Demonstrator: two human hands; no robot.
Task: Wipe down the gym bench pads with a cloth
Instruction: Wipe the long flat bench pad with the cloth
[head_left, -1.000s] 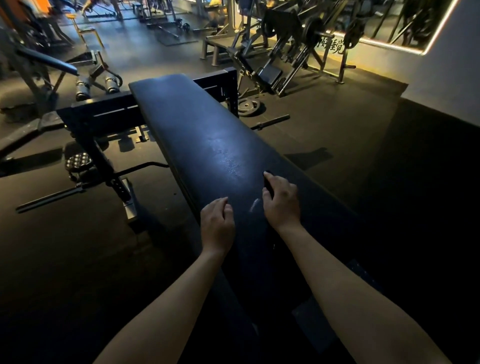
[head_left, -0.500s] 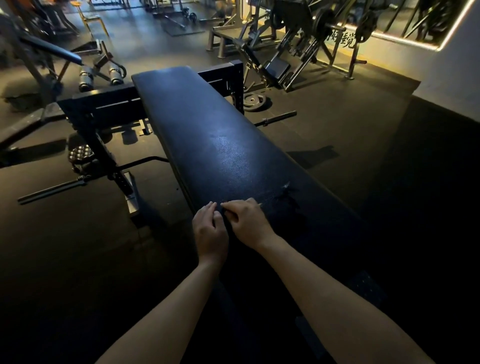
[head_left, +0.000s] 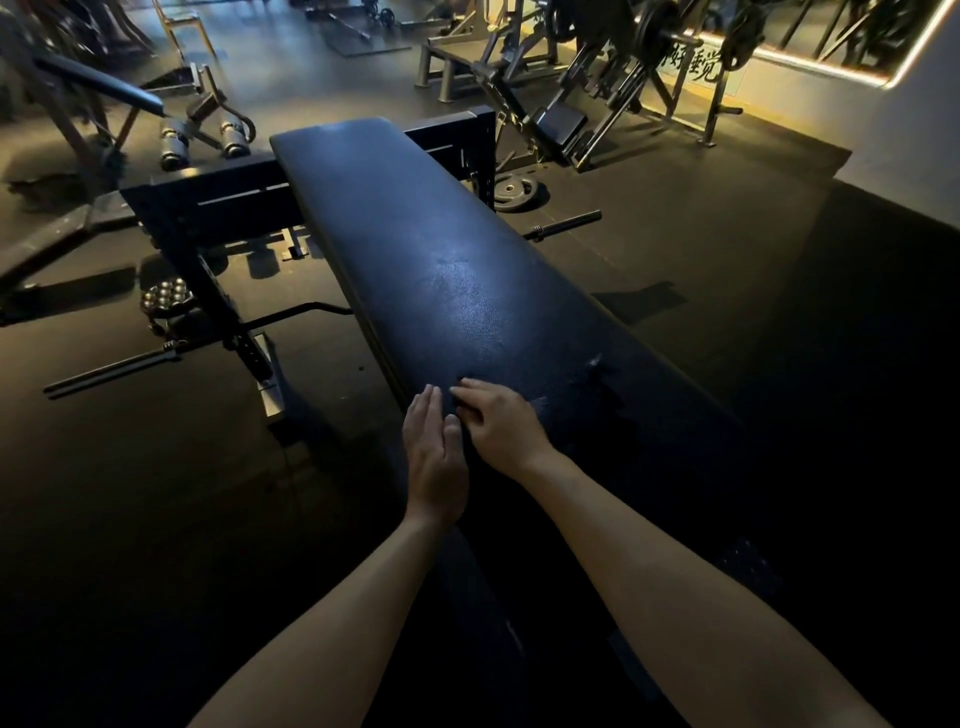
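In the dim gym, the black bench pad shows a scuffed sheen; machines stand behind. Left hand lies flat at its near edge, just beside the right hand, fingers bent; cloth indiscernible.

Both hands rest side by side on the bench pad's near left edge, a weight plate right of it.

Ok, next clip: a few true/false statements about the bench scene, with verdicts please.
1. The left hand and right hand are side by side at the pad's near part. True.
2. The left hand's fingers are curled into a fist. False: they are straight.
3. A plate lies on the pad. False: it lies on the floor, right of it.
4. The pad is dark. True.
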